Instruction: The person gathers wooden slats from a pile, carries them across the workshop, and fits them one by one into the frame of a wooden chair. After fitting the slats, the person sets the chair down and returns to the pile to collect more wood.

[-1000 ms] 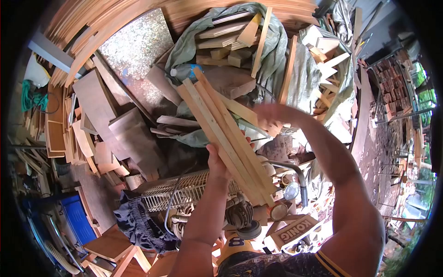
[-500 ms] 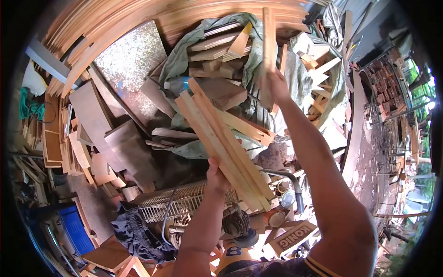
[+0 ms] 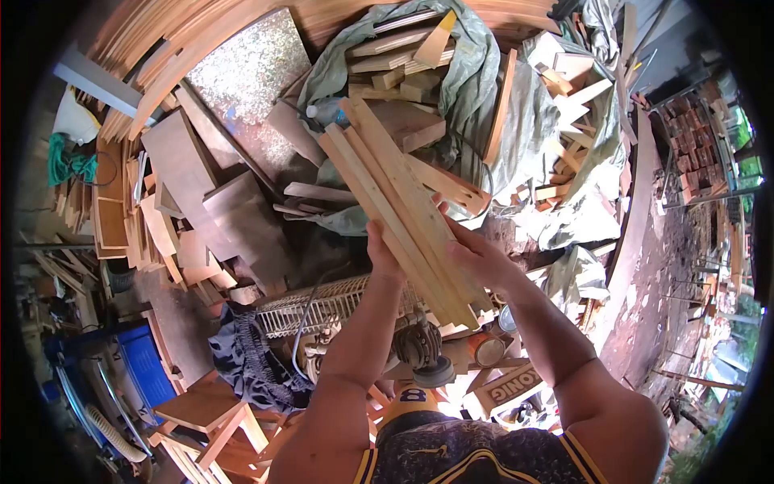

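Both hands hold a bundle of several wooden strips (image 3: pixel 379 202) in front of my chest, tilted with the far end to the left. My left hand (image 3: pixel 384 252) grips the bundle's left side, with the thumb along the outer strip. My right hand (image 3: pixel 477 252) wraps round the right side, pressing a wider strip (image 3: pixel 403 173) against the others. Some fingertips are hidden beneath the wood. Below the near end is a round-headed power tool (image 3: pixel 421 355), and a tin can (image 3: pixel 488 349) is beside it.
Green sacks (image 3: pixel 476 73) stuffed with wood offcuts stand ahead. Flat boards (image 3: pixel 181 161) lean at the left, near a speckled panel (image 3: pixel 250 73). A wire rack (image 3: pixel 310 305), dark cloth (image 3: pixel 250 359), wooden stool (image 3: pixel 201 401) and KONIG box (image 3: pixel 508 391) are close to me.
My right hand has come down from the upper right with its strip and joined it to the bundle in my left hand. The view has shifted slightly.
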The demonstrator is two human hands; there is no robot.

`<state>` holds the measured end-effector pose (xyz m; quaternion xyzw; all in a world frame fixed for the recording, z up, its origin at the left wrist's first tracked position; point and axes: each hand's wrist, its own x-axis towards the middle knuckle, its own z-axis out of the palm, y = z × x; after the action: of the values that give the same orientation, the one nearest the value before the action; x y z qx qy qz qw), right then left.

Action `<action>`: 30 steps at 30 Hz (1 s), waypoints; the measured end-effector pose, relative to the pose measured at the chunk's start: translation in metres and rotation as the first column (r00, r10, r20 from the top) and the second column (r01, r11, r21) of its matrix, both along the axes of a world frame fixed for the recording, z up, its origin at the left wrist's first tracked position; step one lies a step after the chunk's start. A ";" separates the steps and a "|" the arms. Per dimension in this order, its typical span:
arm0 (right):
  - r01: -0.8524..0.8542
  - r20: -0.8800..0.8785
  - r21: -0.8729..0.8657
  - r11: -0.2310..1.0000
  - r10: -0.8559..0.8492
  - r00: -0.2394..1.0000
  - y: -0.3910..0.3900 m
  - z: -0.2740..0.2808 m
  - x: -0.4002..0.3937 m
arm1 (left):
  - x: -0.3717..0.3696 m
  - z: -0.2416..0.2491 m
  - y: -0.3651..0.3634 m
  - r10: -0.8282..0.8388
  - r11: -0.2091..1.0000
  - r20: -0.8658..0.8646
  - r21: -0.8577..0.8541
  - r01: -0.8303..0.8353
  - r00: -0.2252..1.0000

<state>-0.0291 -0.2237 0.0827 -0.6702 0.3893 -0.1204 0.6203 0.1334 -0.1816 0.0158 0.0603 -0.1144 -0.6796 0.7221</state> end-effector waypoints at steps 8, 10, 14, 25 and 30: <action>-0.028 0.080 -0.034 0.999 0.031 0.996 0.011 -0.007 0.001 | 0.001 -0.002 -0.001 -0.058 0.989 -0.067 -0.138 0.049 0.996; -0.010 0.063 -0.047 0.999 0.013 0.998 0.014 -0.007 0.001 | 0.000 -0.004 -0.001 -0.023 0.996 -0.052 -0.087 0.019 0.998; 0.064 0.122 -0.021 0.998 -0.061 0.991 0.027 -0.008 0.000 | 0.001 -0.008 0.000 -0.052 0.990 -0.054 -0.137 0.044 0.997; 0.537 -0.102 -0.640 0.549 -0.754 0.649 -0.185 -0.124 -0.032 | -0.003 -0.018 0.002 -0.121 0.972 -0.095 -0.216 0.099 0.988; 0.469 -0.349 -0.514 0.719 -0.674 0.651 -0.241 -0.135 -0.027 | -0.002 -0.009 0.004 -0.118 0.987 -0.189 -0.130 0.095 0.975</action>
<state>-0.0561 -0.4650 -0.0523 -0.6214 0.7034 -0.2029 0.2792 0.1310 -0.1779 0.0069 -0.0566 -0.0865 -0.7119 0.6947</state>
